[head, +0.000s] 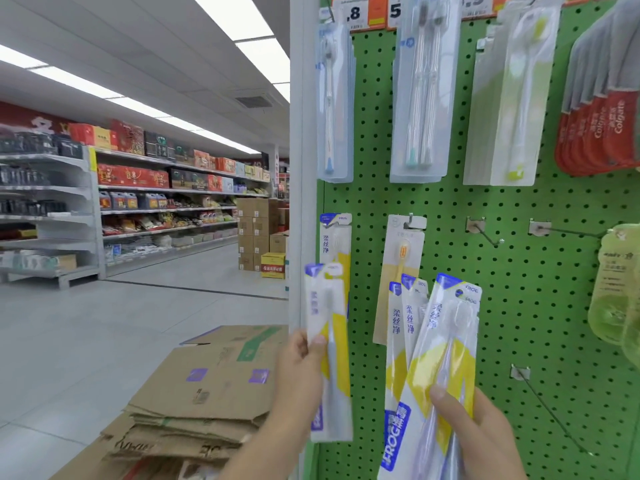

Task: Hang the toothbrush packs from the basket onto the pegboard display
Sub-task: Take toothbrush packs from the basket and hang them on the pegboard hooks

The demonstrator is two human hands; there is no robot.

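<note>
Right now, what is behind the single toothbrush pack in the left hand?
Behind the single pack held by the left hand hangs a matching pack on a pegboard hook. Only its top shows; the rest is covered.

We see bare pegboard [485, 209] around two empty hooks [488, 235] in the middle row, open from the front (their rods jut outward). Hanging toothbrush packs [403, 271] crowd the left hooks; stacked cardboard [207, 393] blocks the floor below.
</note>
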